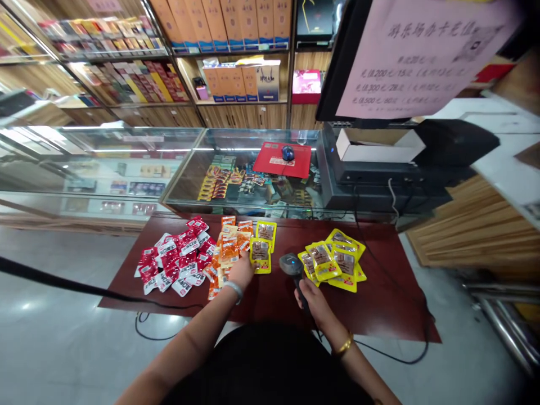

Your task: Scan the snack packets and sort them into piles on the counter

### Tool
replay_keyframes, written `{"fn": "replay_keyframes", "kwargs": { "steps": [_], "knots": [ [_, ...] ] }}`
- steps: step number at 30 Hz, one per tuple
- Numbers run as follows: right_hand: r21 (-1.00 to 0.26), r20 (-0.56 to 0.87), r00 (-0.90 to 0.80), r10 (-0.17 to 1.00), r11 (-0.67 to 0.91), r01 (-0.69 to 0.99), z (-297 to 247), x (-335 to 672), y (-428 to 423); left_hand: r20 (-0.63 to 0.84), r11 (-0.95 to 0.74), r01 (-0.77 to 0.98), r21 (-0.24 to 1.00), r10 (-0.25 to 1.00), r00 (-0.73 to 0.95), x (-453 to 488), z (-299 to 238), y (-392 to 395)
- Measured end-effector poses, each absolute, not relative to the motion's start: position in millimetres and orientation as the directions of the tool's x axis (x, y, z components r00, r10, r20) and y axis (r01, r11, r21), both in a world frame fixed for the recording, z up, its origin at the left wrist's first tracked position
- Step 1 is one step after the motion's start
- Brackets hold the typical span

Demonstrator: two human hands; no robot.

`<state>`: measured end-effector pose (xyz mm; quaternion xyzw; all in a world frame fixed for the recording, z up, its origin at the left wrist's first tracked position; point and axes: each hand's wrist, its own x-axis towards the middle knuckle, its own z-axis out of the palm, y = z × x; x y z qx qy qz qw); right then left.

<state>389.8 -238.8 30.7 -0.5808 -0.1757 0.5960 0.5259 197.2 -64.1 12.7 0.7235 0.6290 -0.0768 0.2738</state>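
Note:
My right hand (pixel 315 302) is wrapped round the handle of a black barcode scanner (pixel 291 264), whose head points away over the brown table (pixel 270 301). My left hand (pixel 242 274) pinches the left edge of a yellow snack packet (pixel 260 257); its fingertips are partly hidden. Another yellow packet (pixel 266 230) lies just behind that one. Beside the left hand is a pile of orange snack packets (pixel 229 249). Red and white packets (pixel 179 256) lie heaped farther left. To the right of the scanner sits a loose pile of yellow packets (pixel 333 261).
Behind the table stands a glass display counter (pixel 185 169) with a red mat (pixel 270 157) and a computer mouse (pixel 287 153). A monitor (pixel 337 67) with a pink notice rises at right, above a white box (pixel 379 147). Black cable (pixel 396 356) trails past the table's right side.

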Motion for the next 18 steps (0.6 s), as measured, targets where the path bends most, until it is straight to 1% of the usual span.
{"fn": "replay_keyframes", "kwargs": {
  "steps": [4, 8, 11, 13, 14, 16, 18],
  "knots": [
    [-0.805, -0.528, 0.259, 0.809, -0.38, -0.455, 29.8, 401.4, -250.2, -0.458, -0.16, 0.979, 0.126, 0.866, 0.2, 205.6, 26.2, -62.5],
    [-0.804, -0.527, 0.299, 0.795, -0.354, -0.477, 34.1, 414.7, -262.6, -0.447, -0.183, 0.982, 0.039, 0.876, 0.181, 220.9, 36.1, -59.0],
    [-0.802, -0.529, 0.326, 0.783, -0.337, -0.493, 37.1, 425.1, -273.4, -0.484, -0.175, 0.984, 0.012, 0.861, 0.159, 229.3, 40.6, -54.3],
    [-0.798, -0.533, 0.345, 0.773, -0.323, -0.509, 37.5, 431.8, -280.8, -0.498, -0.207, 0.978, 0.005, 0.848, 0.182, 230.6, 43.6, -49.8],
    [-0.796, -0.535, 0.356, 0.766, -0.316, -0.516, 37.4, 435.0, -284.4, -0.487, -0.234, 0.972, 0.004, 0.848, 0.206, 230.8, 45.2, -47.5],
    [-0.792, -0.541, 0.377, 0.752, -0.306, -0.528, 36.7, 440.3, -291.1, -0.42, -0.284, 0.959, 0.009, 0.869, 0.261, 234.1, 47.8, -45.4],
    [-0.787, -0.55, 0.393, 0.737, -0.299, -0.54, 35.7, 443.9, -296.7, -0.338, -0.317, 0.947, 0.057, 0.886, 0.317, 246.9, 46.8, -49.5]
  ]
}}
